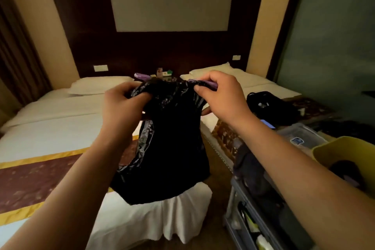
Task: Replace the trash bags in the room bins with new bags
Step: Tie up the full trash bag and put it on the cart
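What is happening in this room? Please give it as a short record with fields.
setting: bedroom, white bed ahead
held item: black trash bag, hanging down in the air
left hand: grips the bag's top edge
right hand: pinches the top edge at a purple strip
nearby: yellow container at lower right, above a grey cart

Two hands (121, 105) (221, 95), one black trash bag (174, 148), two beds (50, 128) (269, 87), two pillows (97, 85) (215, 69), perhaps one yellow bin (332, 148).
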